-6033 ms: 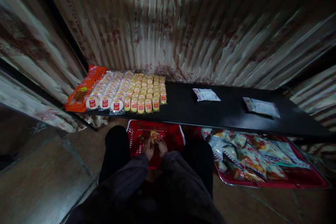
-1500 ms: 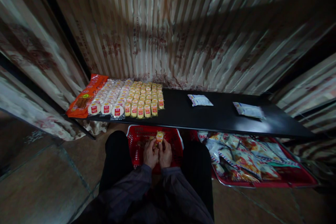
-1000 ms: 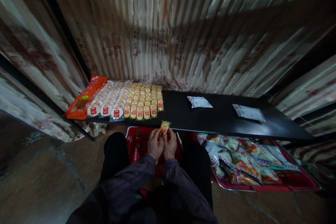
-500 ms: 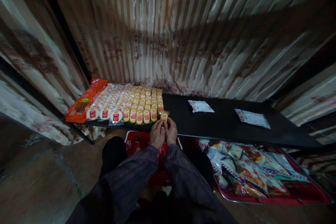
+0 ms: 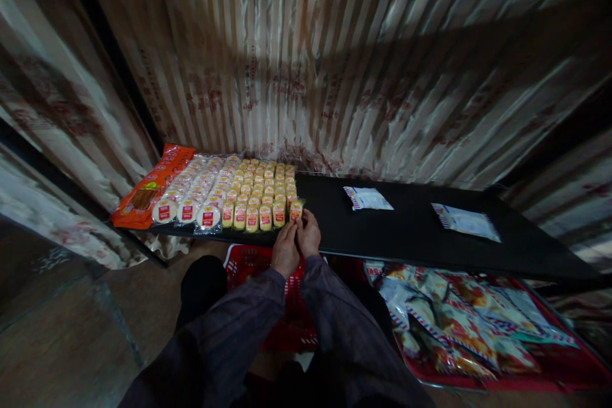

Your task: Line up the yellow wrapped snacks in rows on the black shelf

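Observation:
A small yellow wrapped cake (image 5: 296, 208) with a red and white label stands at the front right end of the rows of like cakes (image 5: 252, 217). My right hand (image 5: 309, 235) grips it from the right, fingers closed at its lower edge. My left hand (image 5: 285, 250) is closed at its lower left, the fingertips partly hidden behind the hand. To the left of the yellow cakes lie rows of round white wrapped cakes (image 5: 208, 217). All of these rest on a black shelf (image 5: 329, 223).
An orange packet (image 5: 143, 194) lies at the shelf's left end. Two white packets, one nearer (image 5: 368, 198) and one farther right (image 5: 466, 222), lie on the shelf. Below are a red basket (image 5: 243, 258) between my legs and a red basket (image 5: 564, 373) of bagged food. A pleated curtain (image 5: 287, 57) hangs behind.
The yellow cake has moved slightly left and back, and it now stands more upright beside the front row. Both hands have moved with it. The view has shifted slightly.

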`<state>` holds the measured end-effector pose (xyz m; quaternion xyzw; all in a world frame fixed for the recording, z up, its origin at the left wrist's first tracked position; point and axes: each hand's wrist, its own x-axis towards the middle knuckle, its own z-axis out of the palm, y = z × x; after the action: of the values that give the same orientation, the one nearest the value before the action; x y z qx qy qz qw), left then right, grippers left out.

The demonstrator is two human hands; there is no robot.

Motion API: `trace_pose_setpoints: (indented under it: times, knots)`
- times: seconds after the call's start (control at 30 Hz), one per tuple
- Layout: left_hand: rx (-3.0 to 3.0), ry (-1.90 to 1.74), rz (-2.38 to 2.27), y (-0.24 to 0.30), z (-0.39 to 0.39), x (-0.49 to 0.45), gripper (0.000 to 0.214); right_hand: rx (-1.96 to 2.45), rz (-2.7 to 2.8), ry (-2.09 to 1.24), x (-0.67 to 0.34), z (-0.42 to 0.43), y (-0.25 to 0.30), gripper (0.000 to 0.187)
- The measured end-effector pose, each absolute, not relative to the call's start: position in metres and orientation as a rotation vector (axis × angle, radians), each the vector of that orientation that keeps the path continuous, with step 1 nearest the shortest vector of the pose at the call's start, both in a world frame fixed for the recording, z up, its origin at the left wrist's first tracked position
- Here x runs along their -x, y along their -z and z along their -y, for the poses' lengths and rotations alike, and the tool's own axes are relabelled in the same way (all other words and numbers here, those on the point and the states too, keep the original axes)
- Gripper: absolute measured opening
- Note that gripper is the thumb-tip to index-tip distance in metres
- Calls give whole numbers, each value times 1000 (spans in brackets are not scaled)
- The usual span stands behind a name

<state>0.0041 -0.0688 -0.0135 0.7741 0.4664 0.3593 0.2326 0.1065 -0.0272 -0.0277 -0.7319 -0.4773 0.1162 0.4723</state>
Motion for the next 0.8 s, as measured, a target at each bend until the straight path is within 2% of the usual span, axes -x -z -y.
trace_pose_setpoints:
  times: [0.3,0.6,0.67,0.8]
  knots:
    - [-2785,-868,-1333,18,57,17,52,1718,1233,-269,-109,16,28,37]
    - [-2868,-779,-1303,15,36,20,53,1677,1280,-289,-113,16,26,36]
    - [-2885,-773,-1275,14,34,21,52,1657,1257,-302,-116,16,25,40]
    - [-2908,-776,-1254,13,33,23,51,1646,1134,-408,-119,5,18,57]
